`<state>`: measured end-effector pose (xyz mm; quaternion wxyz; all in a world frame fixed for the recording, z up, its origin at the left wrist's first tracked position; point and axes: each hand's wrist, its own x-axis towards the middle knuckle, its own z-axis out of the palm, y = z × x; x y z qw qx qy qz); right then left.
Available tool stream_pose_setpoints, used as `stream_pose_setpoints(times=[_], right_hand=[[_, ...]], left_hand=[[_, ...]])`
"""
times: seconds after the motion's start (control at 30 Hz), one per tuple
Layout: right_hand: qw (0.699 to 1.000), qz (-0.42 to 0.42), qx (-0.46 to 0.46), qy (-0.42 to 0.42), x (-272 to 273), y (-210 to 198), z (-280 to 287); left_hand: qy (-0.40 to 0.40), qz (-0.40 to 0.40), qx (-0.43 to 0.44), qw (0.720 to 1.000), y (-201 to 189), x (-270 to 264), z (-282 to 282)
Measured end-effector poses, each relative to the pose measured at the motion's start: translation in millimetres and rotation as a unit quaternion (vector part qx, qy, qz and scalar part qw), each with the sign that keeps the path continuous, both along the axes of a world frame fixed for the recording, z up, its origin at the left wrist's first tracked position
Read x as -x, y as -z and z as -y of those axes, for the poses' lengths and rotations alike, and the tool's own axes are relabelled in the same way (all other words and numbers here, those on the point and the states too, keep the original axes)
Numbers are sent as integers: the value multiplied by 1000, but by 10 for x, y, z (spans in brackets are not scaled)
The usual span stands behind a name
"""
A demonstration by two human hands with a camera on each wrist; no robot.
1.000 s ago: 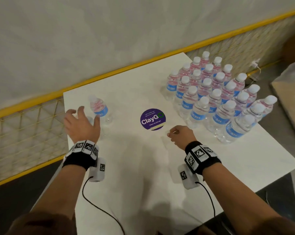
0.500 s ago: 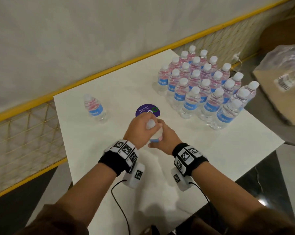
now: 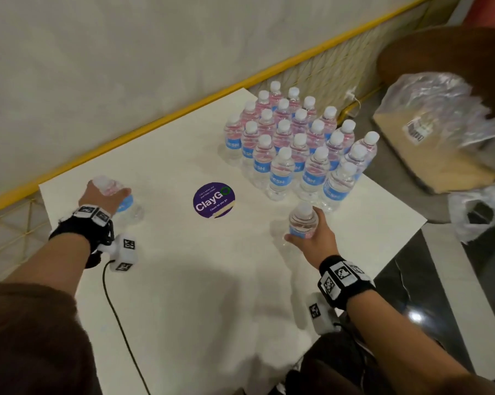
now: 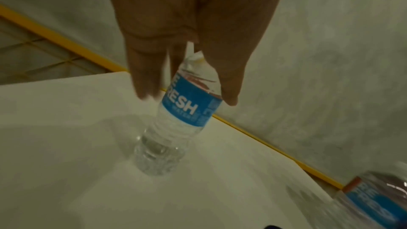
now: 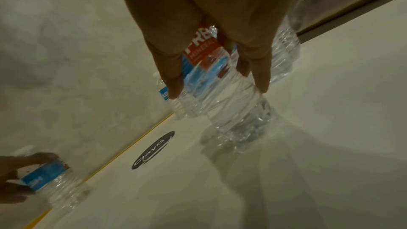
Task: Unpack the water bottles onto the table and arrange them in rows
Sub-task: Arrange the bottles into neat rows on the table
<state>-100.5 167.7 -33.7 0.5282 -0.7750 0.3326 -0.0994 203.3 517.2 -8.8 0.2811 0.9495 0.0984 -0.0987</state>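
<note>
Left hand point(image 3: 102, 199) grasps one bottle point(image 3: 125, 205) at the bench's point(image 3: 183, 295) far left corner. Right hand point(image 3: 316, 238) grasps another bottle point(image 3: 302, 222) just beside the grouped bottles point(image 3: 297, 143).

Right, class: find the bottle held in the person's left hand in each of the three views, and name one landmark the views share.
Head: the left-hand bottle stands at the table's far left, gripped by the left hand.
Left wrist: centre of the picture, under the fingers, blue label facing the camera.
Right wrist: bottom-left corner.
Shared landmark: the yellow rail along the table's far edge, in all three; the round ClayGo sticker shows only in head and right wrist.
</note>
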Motion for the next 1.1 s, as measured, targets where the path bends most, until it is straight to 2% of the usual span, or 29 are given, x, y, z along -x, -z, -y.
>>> stream_pose_setpoints(times=[0.13, 0.27, 0.37, 0.47, 0.63, 0.83, 0.93, 1.03, 1.1], right_hand=[[1000, -10, 2, 0, 28, 41, 87], [1000, -9, 0, -5, -6, 55, 125], [1000, -10, -6, -11, -35, 45, 150], [1000, -8, -14, -5, -13, 45, 200], [1000, -12, -16, 15, 36, 43, 346], [1000, -9, -13, 14, 55, 12, 509], [1000, 15, 2, -21, 98, -97, 589], [993, 12, 92, -76, 94, -337, 681], [983, -27, 139, -118, 45, -514, 753]], left_hand=[[22, 43, 4, 999, -113, 268, 357], [125, 30, 91, 988, -225, 744, 972], [239, -13, 155, 958, -172, 1088, 1476], [315, -66, 200, 925, -97, 1414, 1987], [325, -33, 177, 929, -86, 1731, 2547], [341, -26, 184, 921, -147, 1780, 2761], [360, -23, 182, 915, -231, 1684, 2735], [404, -22, 156, 901, -414, 1565, 2724], [427, -38, 133, 894, -484, 1509, 2740]])
